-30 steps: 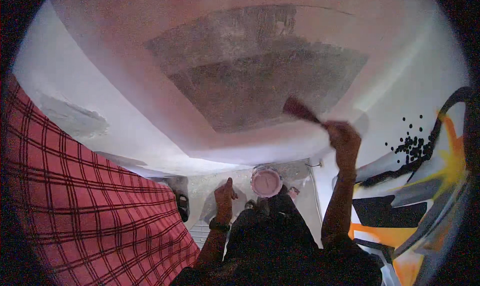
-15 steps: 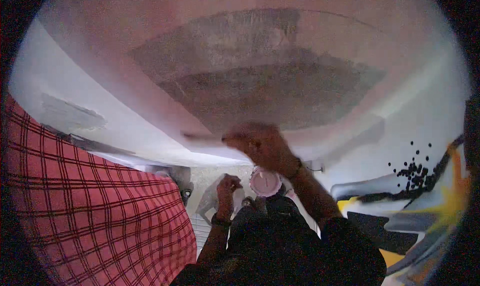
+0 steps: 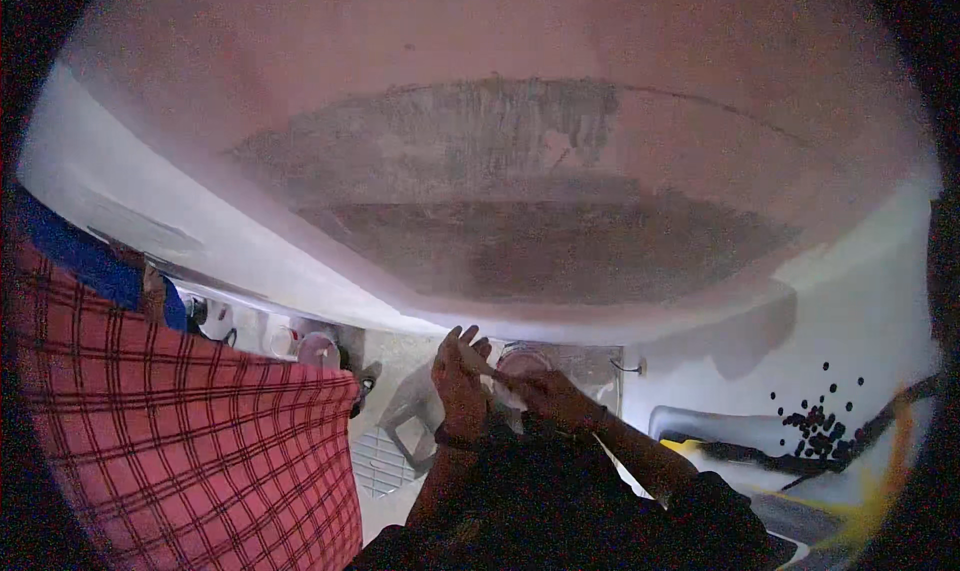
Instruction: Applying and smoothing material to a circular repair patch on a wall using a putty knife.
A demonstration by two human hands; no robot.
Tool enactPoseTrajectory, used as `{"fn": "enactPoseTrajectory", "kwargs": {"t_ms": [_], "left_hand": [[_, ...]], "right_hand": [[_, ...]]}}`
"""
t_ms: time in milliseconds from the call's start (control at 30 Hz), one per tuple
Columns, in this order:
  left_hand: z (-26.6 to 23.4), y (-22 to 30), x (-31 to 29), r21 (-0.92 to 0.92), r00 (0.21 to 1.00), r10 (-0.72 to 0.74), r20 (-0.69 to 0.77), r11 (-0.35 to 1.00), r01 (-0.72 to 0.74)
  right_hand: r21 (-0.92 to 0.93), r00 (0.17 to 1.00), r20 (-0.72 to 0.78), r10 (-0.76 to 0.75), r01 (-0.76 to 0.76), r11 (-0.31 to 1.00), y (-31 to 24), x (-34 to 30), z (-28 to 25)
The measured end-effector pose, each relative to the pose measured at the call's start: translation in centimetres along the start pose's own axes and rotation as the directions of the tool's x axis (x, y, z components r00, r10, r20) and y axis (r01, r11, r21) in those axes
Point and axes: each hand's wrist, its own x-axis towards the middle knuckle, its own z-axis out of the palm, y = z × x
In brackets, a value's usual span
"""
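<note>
Low in the middle, my left hand (image 3: 460,379) is raised with its fingers stretched and partly apart. Close beside it, my right hand (image 3: 562,401) is closed round a thin, pale tool (image 3: 482,363). Its far end reaches the fingers of my left hand; dim light and blur hide its exact kind. Below my hands stands a round tub (image 3: 522,359) with pinkish contents, partly covered by my right hand. In front of me rises a pink wall (image 3: 480,31) with a large, dark grey, streaky patch (image 3: 560,241).
A red checked cloth (image 3: 200,421) fills the left side. Behind it show another person's blue sleeve (image 3: 80,256) and a pink container (image 3: 320,351). The white wall on the right carries a hook (image 3: 630,369), black dots (image 3: 820,429) and painted yellow and black shapes.
My right hand has come down from the wall with the tool to my left hand. My left hand has risen slightly and its fingers have straightened. The blue sleeve has come into view.
</note>
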Motion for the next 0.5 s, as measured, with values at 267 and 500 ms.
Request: {"fn": "enactPoseTrajectory", "kwargs": {"t_ms": [267, 500], "left_hand": [[-0.5, 0.7, 0.7, 0.720, 0.844, -0.099, 0.527, 0.580, -0.381], [1.1, 0.0, -1.3, 0.646, 0.647, -0.255, 0.719, 0.588, -0.486]], "right_hand": [[0.638, 0.836, -0.543, 0.077, 0.350, 0.686, -2.2, 0.3, -4.4], [0.801, 0.801, -0.598, -0.015, 0.598, -0.012, -7.1, 1.2, -3.3]]}}
